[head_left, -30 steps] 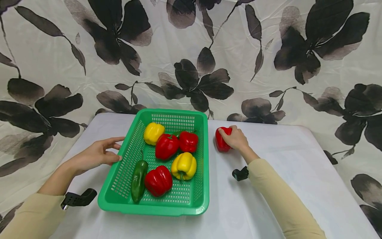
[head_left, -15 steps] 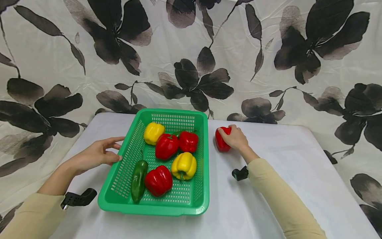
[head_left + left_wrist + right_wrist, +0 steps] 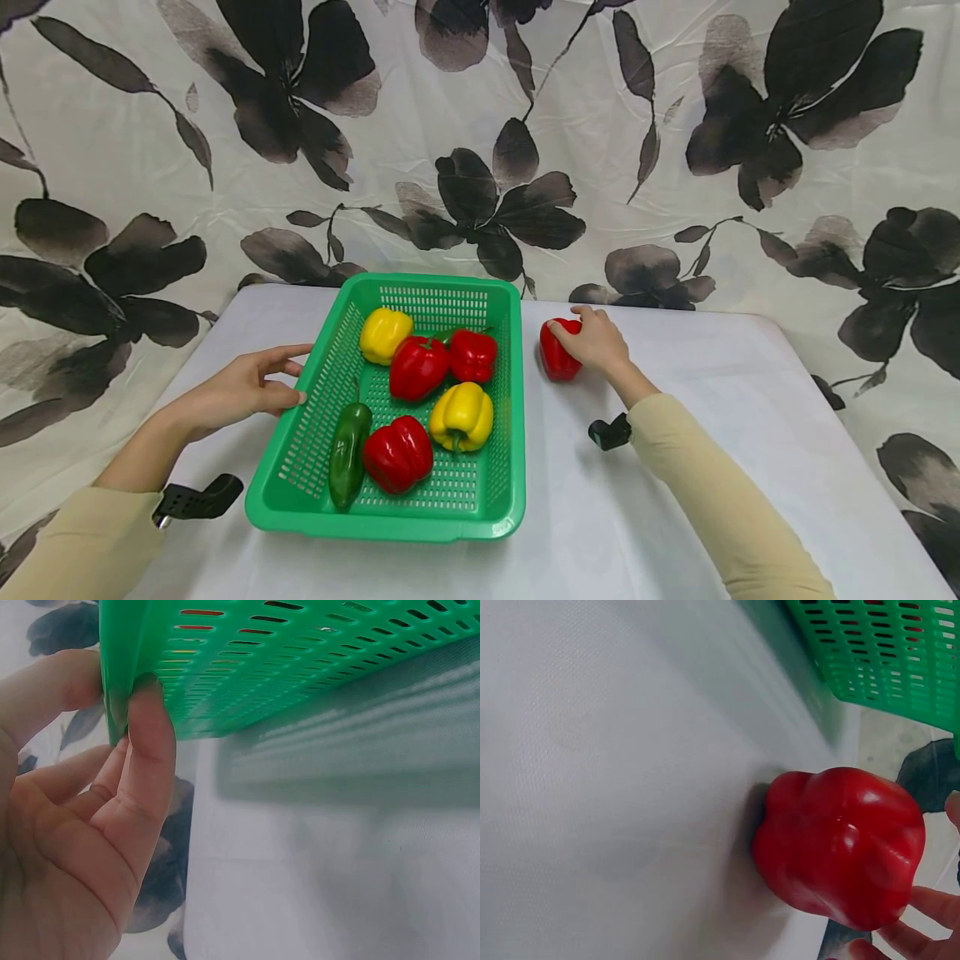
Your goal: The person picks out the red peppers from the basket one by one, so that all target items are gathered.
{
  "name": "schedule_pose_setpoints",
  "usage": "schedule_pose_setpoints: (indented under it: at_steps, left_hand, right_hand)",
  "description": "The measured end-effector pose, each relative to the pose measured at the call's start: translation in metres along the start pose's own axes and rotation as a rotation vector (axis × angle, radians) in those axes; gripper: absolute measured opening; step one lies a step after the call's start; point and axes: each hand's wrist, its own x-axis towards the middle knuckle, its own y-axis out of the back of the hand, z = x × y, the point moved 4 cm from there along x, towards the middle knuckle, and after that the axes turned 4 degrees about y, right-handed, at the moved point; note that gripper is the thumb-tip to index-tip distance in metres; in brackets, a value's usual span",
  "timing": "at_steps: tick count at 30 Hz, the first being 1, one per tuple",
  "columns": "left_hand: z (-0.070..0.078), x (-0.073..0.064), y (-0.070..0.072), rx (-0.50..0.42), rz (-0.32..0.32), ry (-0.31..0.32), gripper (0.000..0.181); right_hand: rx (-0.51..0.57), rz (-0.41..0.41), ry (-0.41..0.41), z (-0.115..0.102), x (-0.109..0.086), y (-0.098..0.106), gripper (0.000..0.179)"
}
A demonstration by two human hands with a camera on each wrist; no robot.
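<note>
My left hand (image 3: 232, 387) pinches the left rim of a green plastic basket (image 3: 519, 433), thumb and fingers on either side of the rim in the left wrist view. To the right of the basket, a red bell pepper (image 3: 555, 357) rests on the table. My right hand (image 3: 602, 343) is at this pepper's right side with its fingers spread. In the right wrist view a gap shows between one fingertip (image 3: 953, 808) and the pepper, while other fingers lie close against its lower edge; whether they touch is unclear.
Inside the basket lie yellow bell peppers (image 3: 462, 417), several red bell peppers (image 3: 398, 455) and a long green pepper (image 3: 349, 454). Another green one is mostly hidden behind the red ones. A white-covered table (image 3: 720, 417) ends at a floral cloth (image 3: 637, 208) behind.
My right hand has loosened from the red bell pepper, its fingers lifting and shifting slightly right. The pepper stays in place, and my left hand and the basket have not moved.
</note>
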Motion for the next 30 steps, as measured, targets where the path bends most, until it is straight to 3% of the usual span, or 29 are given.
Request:
schedule_pose_setpoints:
  at_steps: [15, 30]
  left_hand:
    - [0.001, 0.000, 0.000, 0.004, 0.000, -0.006, 0.075]
    - [0.001, -0.001, 0.000, -0.006, -0.001, -0.003, 0.075]
  right_hand:
    - [-0.054, 0.084, 0.191, -0.022, -0.008, 0.026, 0.056]
    - [-0.085, 0.061, 0.321, -0.044, -0.019, 0.038, 0.053]
